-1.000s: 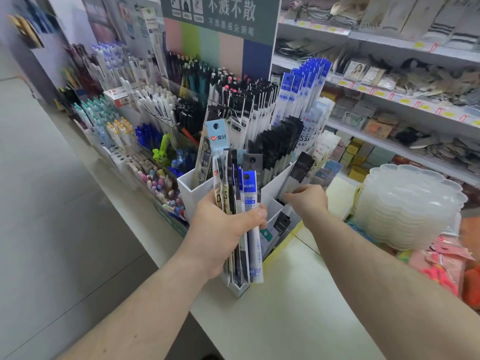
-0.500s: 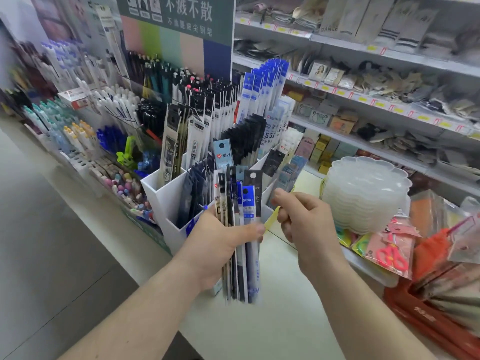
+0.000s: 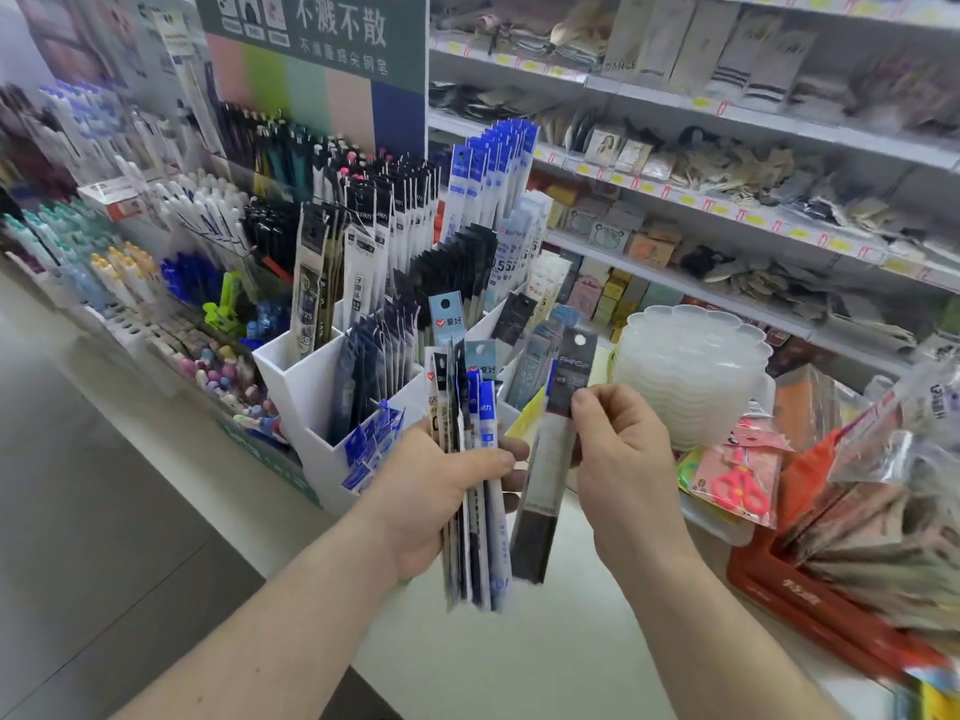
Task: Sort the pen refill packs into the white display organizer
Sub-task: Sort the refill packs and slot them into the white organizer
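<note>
right hand (image 3: 623, 459) pinches one dark refill pack (image 3: 550, 485), left hand (image 3: 431, 491) grips the bundle (image 3: 475, 485); I'd match it to the black row in the white organizer (image 3: 317, 387) and slide it in upright

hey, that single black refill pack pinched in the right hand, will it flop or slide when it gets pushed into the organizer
The black refill pack hangs straight from the right hand's pinch near its top, so it's probably fairly stiff and light. Its glossy sleeve looks slippery. Being long and thin, it may lean once in the white display organizer.
</note>
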`<state>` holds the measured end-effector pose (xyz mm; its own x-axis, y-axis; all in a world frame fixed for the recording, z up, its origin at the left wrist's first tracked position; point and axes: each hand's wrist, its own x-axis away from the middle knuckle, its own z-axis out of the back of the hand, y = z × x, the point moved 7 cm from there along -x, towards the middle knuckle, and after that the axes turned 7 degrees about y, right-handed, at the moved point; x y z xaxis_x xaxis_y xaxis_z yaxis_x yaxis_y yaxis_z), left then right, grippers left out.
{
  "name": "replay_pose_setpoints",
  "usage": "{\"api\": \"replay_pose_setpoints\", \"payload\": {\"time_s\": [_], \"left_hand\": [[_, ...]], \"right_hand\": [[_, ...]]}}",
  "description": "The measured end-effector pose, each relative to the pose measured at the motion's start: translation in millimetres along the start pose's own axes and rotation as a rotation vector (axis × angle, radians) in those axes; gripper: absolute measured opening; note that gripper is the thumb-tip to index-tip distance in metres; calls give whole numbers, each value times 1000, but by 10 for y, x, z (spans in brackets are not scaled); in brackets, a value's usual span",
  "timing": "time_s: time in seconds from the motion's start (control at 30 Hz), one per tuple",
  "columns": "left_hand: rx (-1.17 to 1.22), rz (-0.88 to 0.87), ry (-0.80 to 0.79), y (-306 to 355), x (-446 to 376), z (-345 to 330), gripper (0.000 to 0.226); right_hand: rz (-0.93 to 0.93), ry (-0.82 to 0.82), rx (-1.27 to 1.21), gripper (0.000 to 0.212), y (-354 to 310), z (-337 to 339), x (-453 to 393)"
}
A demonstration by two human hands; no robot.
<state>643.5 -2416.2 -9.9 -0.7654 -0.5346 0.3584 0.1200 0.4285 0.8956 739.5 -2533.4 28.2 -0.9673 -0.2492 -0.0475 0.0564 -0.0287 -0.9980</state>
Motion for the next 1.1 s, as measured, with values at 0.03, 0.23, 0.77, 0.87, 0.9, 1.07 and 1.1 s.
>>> {"api": "replay_pose_setpoints", "payload": {"time_s": [0.03, 0.23, 0.77, 0.87, 0.9, 1.07, 1.1], "left_hand": [[1, 5, 9, -14, 0, 1, 30], [-18, -23, 48, -39, 6, -40, 23], [-118, -159, 115, -35, 34, -74, 28], [-123, -181, 207, 36, 25, 87, 28], [-133, -196, 242, 68, 17, 161, 28], [-140, -276, 380, 316, 51, 590, 27], [-131, -295, 397, 357, 66, 663, 26]], "right_hand": [[3, 16, 2, 22, 3, 9, -6], [44, 76, -3, 22, 31, -18, 6], [204, 81, 105, 11, 71, -215, 76], [268, 28, 146, 11, 40, -297, 64], [231, 26, 106, 18, 60, -297, 9], [-46, 121, -138, 38, 312, -253, -681], [-29, 153, -116, 41, 328, -253, -814]]}}
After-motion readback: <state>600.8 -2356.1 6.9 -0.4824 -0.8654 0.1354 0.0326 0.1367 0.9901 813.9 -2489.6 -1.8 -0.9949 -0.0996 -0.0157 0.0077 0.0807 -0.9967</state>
